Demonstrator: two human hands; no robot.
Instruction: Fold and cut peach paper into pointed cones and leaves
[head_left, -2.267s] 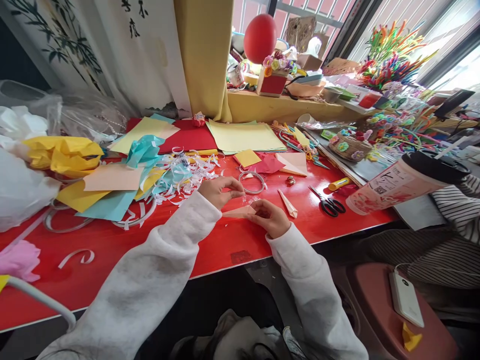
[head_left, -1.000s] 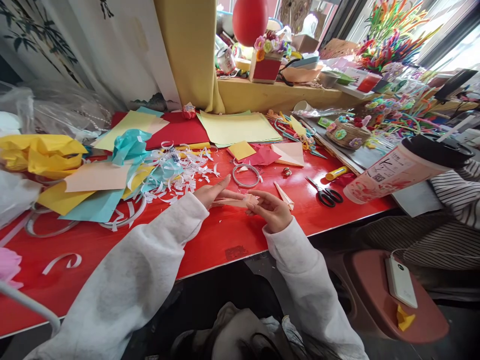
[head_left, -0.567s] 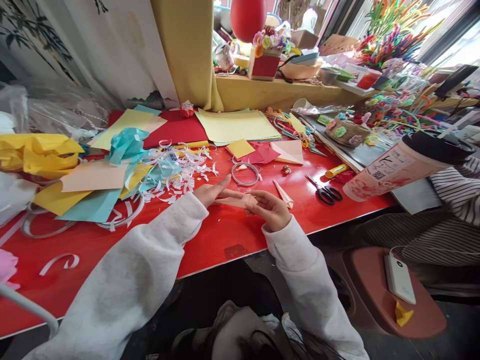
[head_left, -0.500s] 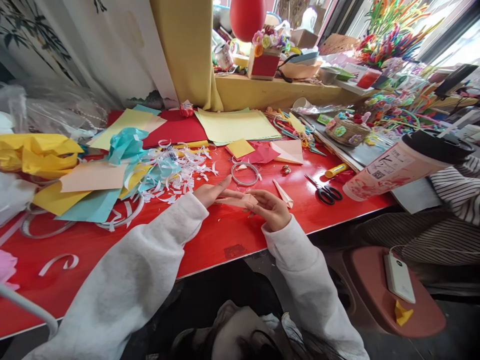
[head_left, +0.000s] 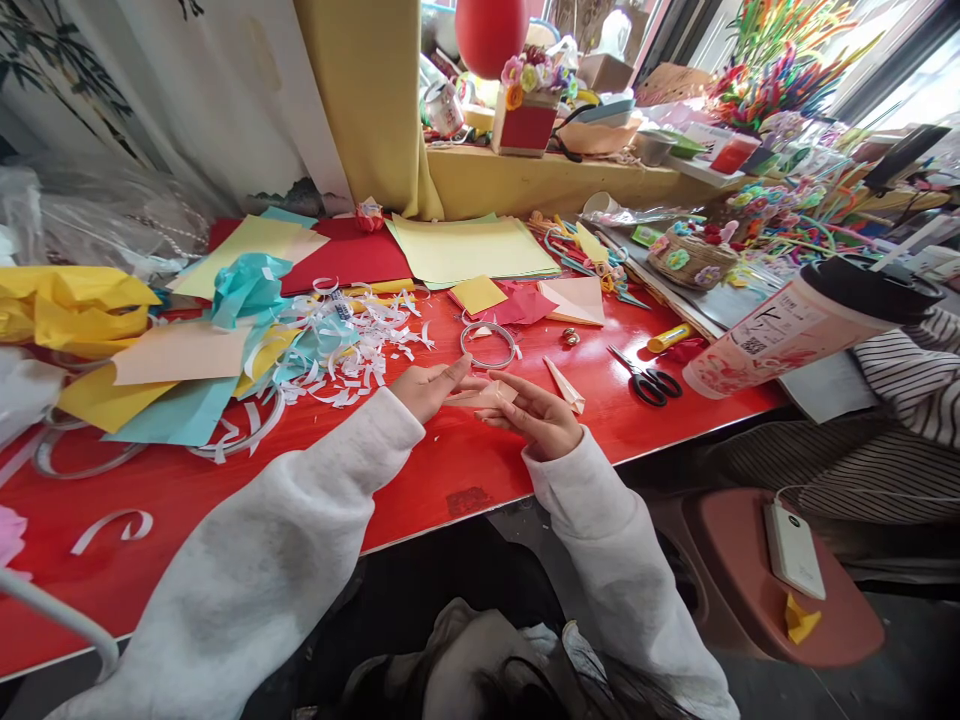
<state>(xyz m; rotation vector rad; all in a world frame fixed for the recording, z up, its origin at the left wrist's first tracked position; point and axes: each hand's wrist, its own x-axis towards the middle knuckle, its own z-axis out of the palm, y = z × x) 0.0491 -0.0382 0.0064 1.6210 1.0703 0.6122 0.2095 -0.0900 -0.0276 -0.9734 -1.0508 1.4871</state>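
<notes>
Between my two hands is a small folded piece of light pink paper [head_left: 491, 396], held just above the red table. My left hand [head_left: 426, 388] grips its left end, thumb on top. The fingers of my right hand [head_left: 541, 415] are closed on its right side. Behind the paper lies a roll of clear tape [head_left: 487, 345]. A folded pink paper cone [head_left: 564, 385] rests just beyond my right hand, and small metallic bells [head_left: 571, 338] sit farther back.
Black scissors [head_left: 646, 378] and a yellow glue stick [head_left: 670, 338] lie right of my hands. A tilted pink cup [head_left: 795, 330] stands at the table's right edge. Shredded white paper [head_left: 367, 345] and coloured sheets [head_left: 180, 352] cover the left. A person in striped clothing [head_left: 911, 375] is at the right.
My left hand has shifted slightly right, closer to my right hand, and less of the pink paper's left end shows. The whole view has moved a little.
</notes>
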